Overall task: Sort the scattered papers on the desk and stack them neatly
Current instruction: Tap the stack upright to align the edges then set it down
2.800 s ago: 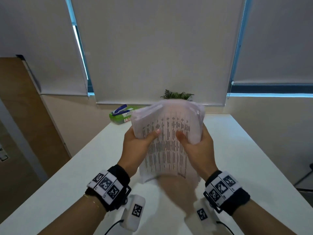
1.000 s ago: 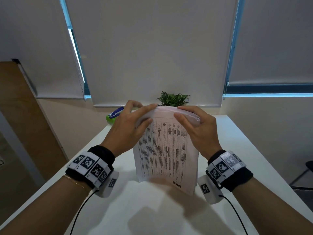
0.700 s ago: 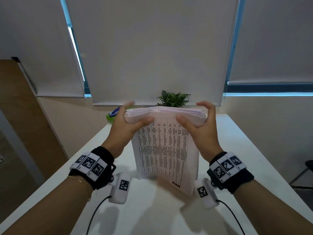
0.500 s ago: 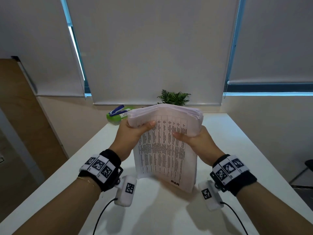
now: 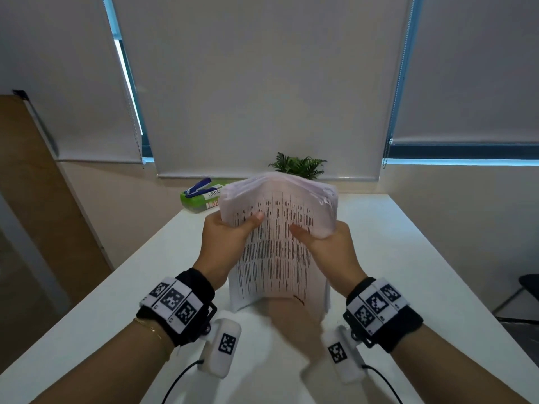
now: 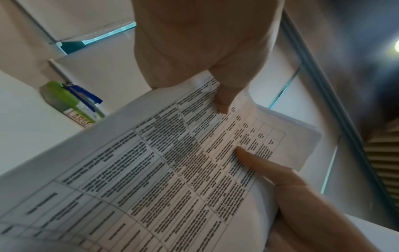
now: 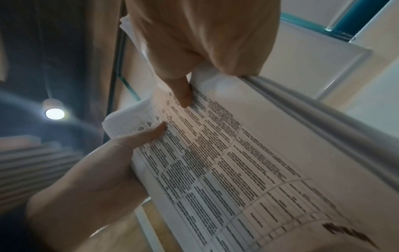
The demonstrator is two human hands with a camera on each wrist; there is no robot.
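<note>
A thick stack of printed papers [image 5: 275,252] stands upright on its lower edge over the white desk [image 5: 408,287], its front sheet covered by a table of text. My left hand [image 5: 227,237] grips its left side, thumb on the front sheet. My right hand [image 5: 326,243] grips the right side the same way. The top of the stack bows toward me. In the left wrist view the left hand [image 6: 215,81] pinches the papers [image 6: 151,179]. The right wrist view shows the right hand [image 7: 183,85] with its thumb on the front of the papers [image 7: 237,170].
A green box [image 5: 198,201] with a blue stapler [image 5: 199,186] on top sits at the desk's far left. A small potted plant [image 5: 297,164] stands behind the stack by the window blinds. A dark chair [image 5: 528,287] is off the desk's right edge.
Both hands slid from the top edge of the stack down to its sides. The stack sits closer to me and its top now bows forward.
</note>
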